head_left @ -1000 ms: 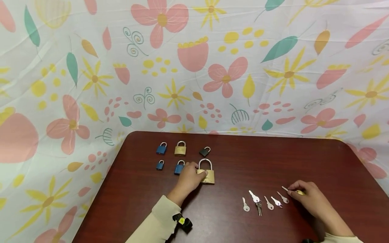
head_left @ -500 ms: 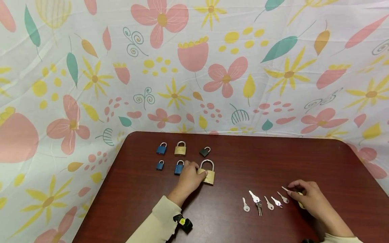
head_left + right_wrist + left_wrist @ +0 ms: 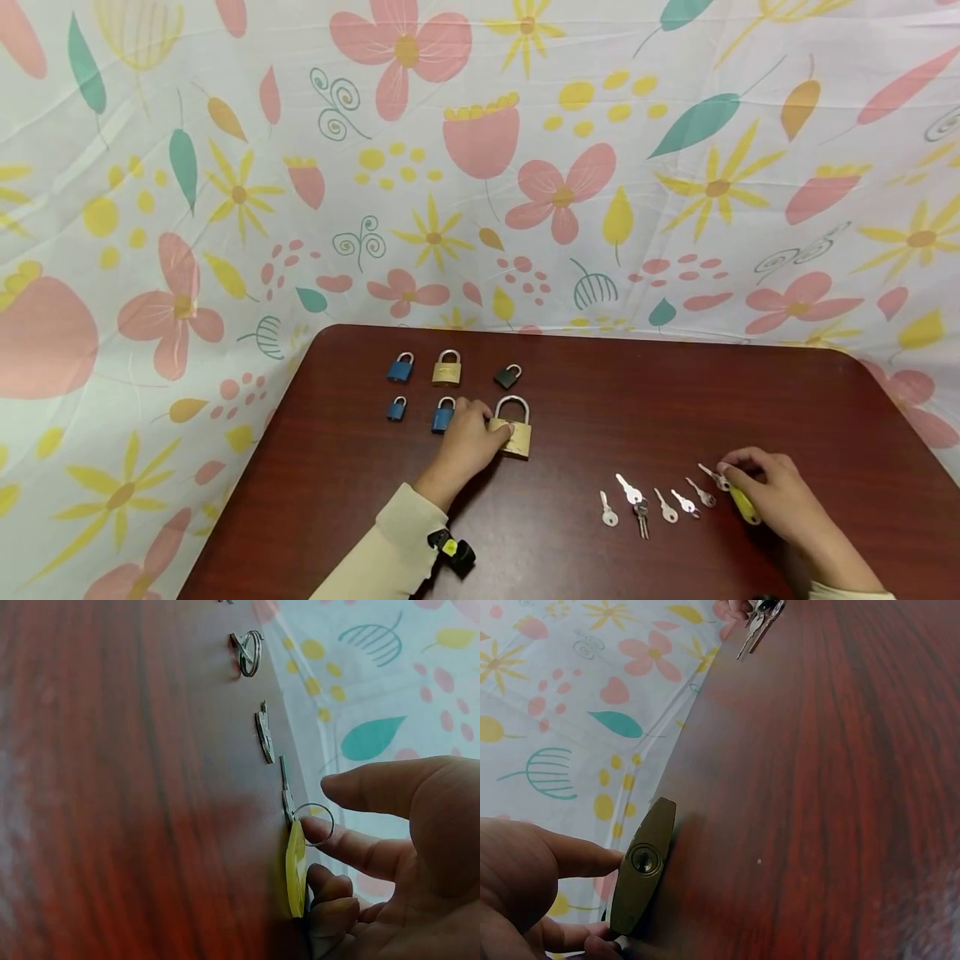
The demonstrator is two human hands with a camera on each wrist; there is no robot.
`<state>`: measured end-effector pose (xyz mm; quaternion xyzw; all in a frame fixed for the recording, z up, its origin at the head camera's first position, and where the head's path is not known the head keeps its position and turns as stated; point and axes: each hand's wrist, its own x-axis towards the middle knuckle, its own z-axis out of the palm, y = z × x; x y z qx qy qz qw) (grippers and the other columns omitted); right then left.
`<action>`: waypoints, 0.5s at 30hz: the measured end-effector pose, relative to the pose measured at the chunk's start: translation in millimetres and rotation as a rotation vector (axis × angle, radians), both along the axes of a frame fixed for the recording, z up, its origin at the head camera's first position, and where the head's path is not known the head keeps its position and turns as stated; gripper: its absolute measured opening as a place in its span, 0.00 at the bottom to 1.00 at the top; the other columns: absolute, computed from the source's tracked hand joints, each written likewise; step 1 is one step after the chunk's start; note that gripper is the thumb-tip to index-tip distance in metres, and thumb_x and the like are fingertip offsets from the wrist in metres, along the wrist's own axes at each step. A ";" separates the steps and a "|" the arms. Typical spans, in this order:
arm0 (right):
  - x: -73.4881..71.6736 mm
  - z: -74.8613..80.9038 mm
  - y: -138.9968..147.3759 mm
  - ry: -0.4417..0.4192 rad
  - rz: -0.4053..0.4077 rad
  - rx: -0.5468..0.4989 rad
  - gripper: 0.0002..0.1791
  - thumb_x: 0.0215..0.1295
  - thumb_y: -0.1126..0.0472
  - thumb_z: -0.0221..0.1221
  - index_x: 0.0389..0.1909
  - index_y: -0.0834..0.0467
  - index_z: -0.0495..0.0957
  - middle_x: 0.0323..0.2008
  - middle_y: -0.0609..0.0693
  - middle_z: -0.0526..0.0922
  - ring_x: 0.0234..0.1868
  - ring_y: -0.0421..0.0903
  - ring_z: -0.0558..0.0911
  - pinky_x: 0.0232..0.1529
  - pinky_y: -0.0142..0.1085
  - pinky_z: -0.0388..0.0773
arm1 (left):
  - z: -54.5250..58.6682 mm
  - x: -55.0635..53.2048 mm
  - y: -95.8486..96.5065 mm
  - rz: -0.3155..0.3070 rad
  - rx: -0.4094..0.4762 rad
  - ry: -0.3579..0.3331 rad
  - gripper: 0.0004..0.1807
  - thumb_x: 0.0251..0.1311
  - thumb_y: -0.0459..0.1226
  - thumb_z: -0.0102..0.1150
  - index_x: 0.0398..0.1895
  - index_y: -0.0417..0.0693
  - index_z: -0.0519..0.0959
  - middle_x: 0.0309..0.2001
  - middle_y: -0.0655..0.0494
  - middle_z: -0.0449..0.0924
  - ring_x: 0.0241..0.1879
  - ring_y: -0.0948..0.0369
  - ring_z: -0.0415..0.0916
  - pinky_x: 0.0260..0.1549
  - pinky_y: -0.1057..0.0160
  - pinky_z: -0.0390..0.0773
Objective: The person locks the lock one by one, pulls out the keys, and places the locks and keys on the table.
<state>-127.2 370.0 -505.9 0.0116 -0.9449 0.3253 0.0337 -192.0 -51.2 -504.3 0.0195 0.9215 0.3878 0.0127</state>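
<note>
At the table's left half lies a large brass padlock (image 3: 514, 443), its shackle pointing away from me. My left hand (image 3: 463, 446) holds its body, thumb on the face and other fingers at its left side. The left wrist view shows its underside with the keyhole (image 3: 645, 859). On the right, my right hand (image 3: 780, 496) is at a key (image 3: 715, 476) with a ring and yellow tag (image 3: 745, 505). In the right wrist view the ring (image 3: 331, 822) stands up by a fingertip, and the thumb (image 3: 352, 787) is apart from it.
Smaller padlocks lie around the left hand: two blue ones (image 3: 401, 367) at far left, another blue one (image 3: 442, 415), a brass one (image 3: 447, 368) and a black one (image 3: 507, 377). Several keys (image 3: 665, 506) lie in a row left of the right hand. A flowered cloth (image 3: 480, 208) hangs behind the table.
The right fingers have loosened from the key, and its yellow tag has come down towards the table. The brass padlock has turned and shifted slightly; the left hand stays on it.
</note>
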 end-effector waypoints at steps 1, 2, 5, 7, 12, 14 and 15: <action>-0.4 0.8 1.5 -0.015 -0.011 0.015 0.09 0.73 0.58 0.59 0.42 0.60 0.83 0.38 0.53 0.81 0.33 0.24 0.68 0.30 0.26 0.67 | 0.0 -0.5 0.4 0.001 0.003 0.002 0.22 0.58 0.46 0.71 0.41 0.38 0.77 0.44 0.44 0.70 0.32 0.56 0.70 0.33 0.57 0.73; -0.8 1.6 2.8 -0.033 -0.023 0.032 0.11 0.74 0.56 0.58 0.43 0.60 0.83 0.40 0.54 0.79 0.35 0.23 0.66 0.32 0.26 0.65 | 0.2 -0.8 0.6 0.002 0.006 0.002 0.22 0.58 0.46 0.71 0.42 0.38 0.77 0.44 0.44 0.69 0.32 0.56 0.70 0.33 0.57 0.72; -3.6 3.4 6.5 -0.083 -0.035 0.047 0.15 0.76 0.52 0.55 0.45 0.61 0.82 0.43 0.56 0.79 0.35 0.23 0.67 0.33 0.27 0.66 | 0.6 -1.0 0.9 0.007 0.011 -0.002 0.22 0.58 0.46 0.71 0.43 0.39 0.76 0.44 0.45 0.69 0.32 0.56 0.69 0.33 0.57 0.72; -5.5 4.1 8.7 -0.113 -0.043 0.055 0.18 0.77 0.50 0.54 0.47 0.61 0.82 0.44 0.57 0.80 0.35 0.23 0.68 0.33 0.29 0.67 | 0.9 -1.2 0.8 0.007 0.016 -0.004 0.22 0.58 0.47 0.71 0.44 0.40 0.75 0.44 0.45 0.69 0.32 0.56 0.69 0.33 0.57 0.72; -7.0 4.9 11.4 -0.173 -0.051 0.070 0.22 0.78 0.47 0.51 0.49 0.62 0.80 0.47 0.62 0.80 0.38 0.28 0.71 0.38 0.36 0.69 | 2.2 -1.1 0.1 -0.001 0.022 -0.013 0.22 0.59 0.46 0.70 0.46 0.40 0.75 0.45 0.45 0.69 0.32 0.56 0.69 0.33 0.57 0.72; -6.9 5.0 11.2 -0.184 -0.051 0.071 0.22 0.78 0.46 0.50 0.50 0.62 0.80 0.49 0.64 0.79 0.40 0.33 0.72 0.40 0.39 0.68 | 3.2 -0.5 -0.5 -0.007 0.016 -0.020 0.22 0.60 0.47 0.69 0.47 0.41 0.74 0.46 0.44 0.69 0.33 0.56 0.69 0.34 0.56 0.72; -7.1 5.0 11.0 -0.180 -0.049 0.072 0.22 0.78 0.46 0.50 0.50 0.62 0.80 0.49 0.64 0.79 0.41 0.35 0.72 0.40 0.39 0.68 | 4.0 0.0 -1.0 -0.010 0.016 -0.026 0.22 0.61 0.47 0.69 0.47 0.41 0.74 0.46 0.44 0.69 0.33 0.56 0.69 0.34 0.56 0.73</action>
